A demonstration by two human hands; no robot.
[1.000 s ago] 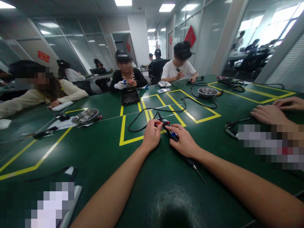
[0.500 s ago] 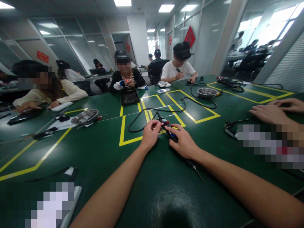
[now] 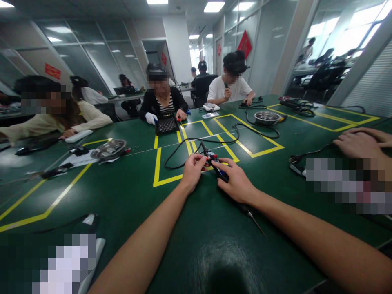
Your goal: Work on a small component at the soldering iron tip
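Note:
My left hand [image 3: 192, 171] has its thumb and fingertips pinched on a small red-orange piece [image 3: 207, 158]. Close against it is a small dark part with red and silver bits [image 3: 212, 155], its exact kind too small to make out. My right hand [image 3: 237, 179] curls round a black-and-blue piece [image 3: 221, 173], index finger reaching toward the red bits. A black cord [image 3: 180, 150] runs up to these parts and loops over the table. A screwdriver with a thin metal shaft [image 3: 257, 225] sticks out below my right hand; whether I hold it or it lies there I cannot tell.
Yellow tape [image 3: 171, 179] marks rectangles on the green table [image 3: 183, 241]. Metal bowls stand left [image 3: 108, 149] and right [image 3: 267, 118]. Another person's hands [image 3: 358, 143] rest at the right. Across sit co-workers, one with a black tray [image 3: 167, 125]. Blurred-out patches cover things on both sides.
My hands stay almost where they were, with slight finger movement at the small parts. The co-worker opposite has lowered both hands to the black tray; the one at left reaches further left.

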